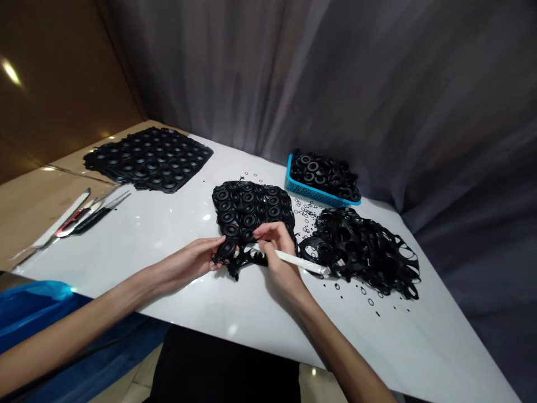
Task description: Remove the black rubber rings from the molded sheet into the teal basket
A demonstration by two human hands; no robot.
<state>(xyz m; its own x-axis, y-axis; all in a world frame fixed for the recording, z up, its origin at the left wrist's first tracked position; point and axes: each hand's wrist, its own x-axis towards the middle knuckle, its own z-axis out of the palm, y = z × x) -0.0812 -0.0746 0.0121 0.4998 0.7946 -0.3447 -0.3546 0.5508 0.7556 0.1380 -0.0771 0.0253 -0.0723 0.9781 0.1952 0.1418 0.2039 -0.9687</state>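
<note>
A black molded rubber sheet [248, 207] with rows of raised rings lies on the white table in front of me. My left hand [201, 258] pinches its near left corner, thumb on top of one ring and fingers beneath. In my right hand [279, 252] is a slim white-handled tool [302, 261], held like a pen. The tool's tip points left to the sheet's near edge, close to the pinched ring; its exact end is hard to make out. Torn black flash hangs from that near edge.
Another ringed black sheet [151, 159] lies at the back left. Several hand tools [84, 215] rest at the left. A blue basket [323, 196] full of black rings stands at the back. A heap of black rubber scrap [364, 252] and scattered small rings are on the right.
</note>
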